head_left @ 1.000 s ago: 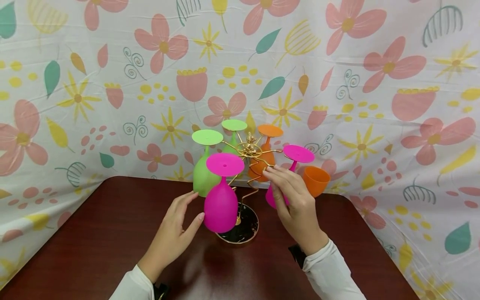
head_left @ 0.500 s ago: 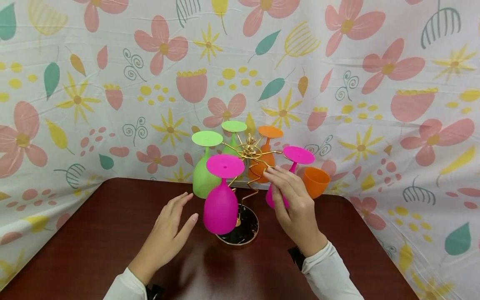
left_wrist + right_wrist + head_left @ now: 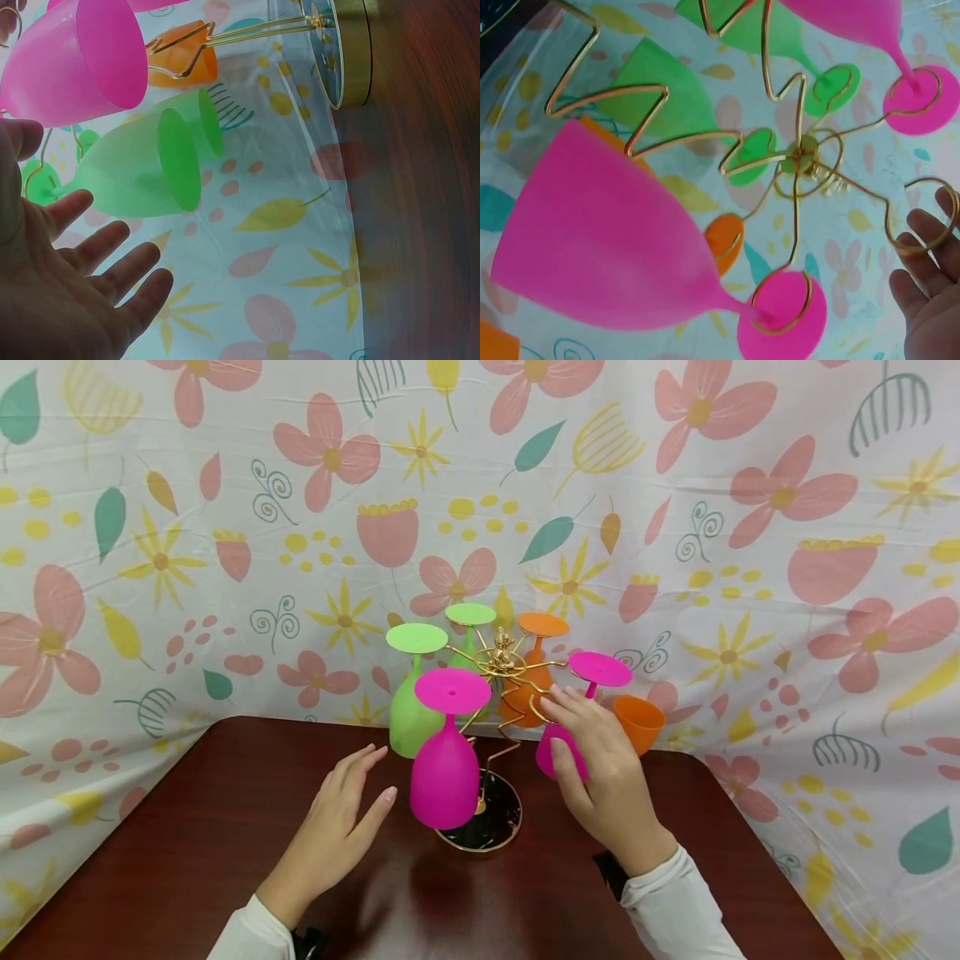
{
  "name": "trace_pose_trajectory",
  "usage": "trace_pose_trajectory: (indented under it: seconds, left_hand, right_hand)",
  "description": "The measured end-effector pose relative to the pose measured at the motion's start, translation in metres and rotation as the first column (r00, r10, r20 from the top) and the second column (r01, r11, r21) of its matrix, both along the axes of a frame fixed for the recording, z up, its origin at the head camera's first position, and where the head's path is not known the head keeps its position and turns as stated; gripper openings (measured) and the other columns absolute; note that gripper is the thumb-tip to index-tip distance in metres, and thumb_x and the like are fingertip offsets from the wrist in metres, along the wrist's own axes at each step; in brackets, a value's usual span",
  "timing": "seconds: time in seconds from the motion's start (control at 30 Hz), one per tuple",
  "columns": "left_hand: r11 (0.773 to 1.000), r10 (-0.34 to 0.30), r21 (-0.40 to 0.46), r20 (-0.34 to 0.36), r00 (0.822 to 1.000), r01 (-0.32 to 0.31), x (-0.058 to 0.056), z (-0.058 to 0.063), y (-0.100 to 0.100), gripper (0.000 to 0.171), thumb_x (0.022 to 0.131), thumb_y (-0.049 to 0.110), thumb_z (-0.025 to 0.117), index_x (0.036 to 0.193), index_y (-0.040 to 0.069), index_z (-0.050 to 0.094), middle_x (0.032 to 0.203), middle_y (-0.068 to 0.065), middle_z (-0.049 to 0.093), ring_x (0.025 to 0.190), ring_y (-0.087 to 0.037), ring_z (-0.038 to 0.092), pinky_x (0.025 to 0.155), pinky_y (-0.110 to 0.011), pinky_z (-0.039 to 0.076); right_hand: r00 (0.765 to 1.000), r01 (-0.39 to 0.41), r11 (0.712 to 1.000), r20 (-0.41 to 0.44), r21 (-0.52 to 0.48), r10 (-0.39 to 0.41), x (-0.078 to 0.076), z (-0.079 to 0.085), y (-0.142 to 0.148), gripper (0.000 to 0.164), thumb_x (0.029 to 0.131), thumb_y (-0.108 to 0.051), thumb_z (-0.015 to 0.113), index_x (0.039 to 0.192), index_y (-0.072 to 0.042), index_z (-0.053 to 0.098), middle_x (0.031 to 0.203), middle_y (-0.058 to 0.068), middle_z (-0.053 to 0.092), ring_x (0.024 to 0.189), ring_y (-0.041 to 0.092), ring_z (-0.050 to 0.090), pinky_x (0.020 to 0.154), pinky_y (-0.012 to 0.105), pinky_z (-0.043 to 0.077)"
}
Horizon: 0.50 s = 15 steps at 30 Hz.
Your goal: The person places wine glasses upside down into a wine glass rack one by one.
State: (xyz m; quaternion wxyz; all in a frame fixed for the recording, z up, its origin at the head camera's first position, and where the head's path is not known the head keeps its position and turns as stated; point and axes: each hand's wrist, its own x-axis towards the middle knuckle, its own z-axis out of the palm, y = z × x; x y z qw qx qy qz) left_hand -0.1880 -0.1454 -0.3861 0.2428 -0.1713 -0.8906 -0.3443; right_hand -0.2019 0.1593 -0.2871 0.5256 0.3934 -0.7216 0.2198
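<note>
A gold wire rack on a round black base point(image 3: 495, 818) holds several plastic goblets upside down by their feet. The front magenta goblet point(image 3: 444, 781) hangs near my left hand point(image 3: 330, 839), whose spread fingers stand apart from it. Beyond those fingers hangs a light green goblet point(image 3: 412, 718). My right hand point(image 3: 611, 777) covers part of the right magenta goblet point(image 3: 551, 756) in the head view. In the right wrist view, its relaxed fingertips are right at a bare wire loop point(image 3: 887, 217) of the rack. Neither hand holds anything.
An orange goblet point(image 3: 528, 693) and a second green goblet point(image 3: 470, 614) hang at the rack's far side. An orange cup point(image 3: 641, 722) shows open end up behind my right hand. The dark wood table point(image 3: 225, 810) meets a flower-print cloth point(image 3: 225, 668) behind.
My left hand has drawn back to the left from the front magenta goblet, where its thumb tip was at the side. My right hand has shifted slightly right. The goblets hang as before.
</note>
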Motion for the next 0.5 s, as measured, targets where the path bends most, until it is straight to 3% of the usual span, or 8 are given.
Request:
trace_pose_trajectory:
  seconds: [0.33,0.5]
  left_hand:
    - [1.000,-0.013,-0.015,0.007,1.000,0.013,-0.001,0.000,0.000,0.053,0.095,0.044,0.046,0.144,0.031,0.028,0.147,0.002,0.032,0.134,-0.023,0.033,0.102,-0.054,0.033]
    - [1.000,-0.018,-0.022,0.002,1.000,0.018,-0.001,-0.001,0.000,0.055,0.095,0.044,0.047,0.144,0.029,0.028,0.146,0.000,0.033,0.134,-0.023,0.033,0.102,-0.054,0.033]
  right_hand:
    - [0.995,0.099,0.991,0.005,-0.089,-0.099,-0.008,0.005,0.045,0.043,0.098,-0.030,0.044,0.120,0.003,0.059,0.123,0.019,0.060,0.117,0.034,0.053,0.110,0.032,0.033]
    - [0.979,0.205,0.963,0.021,-0.173,-0.205,-0.027,-0.003,0.074,0.042,0.095,-0.028,0.046,0.122,0.002,0.057,0.126,0.017,0.057,0.117,0.035,0.051,0.105,0.035,0.036]
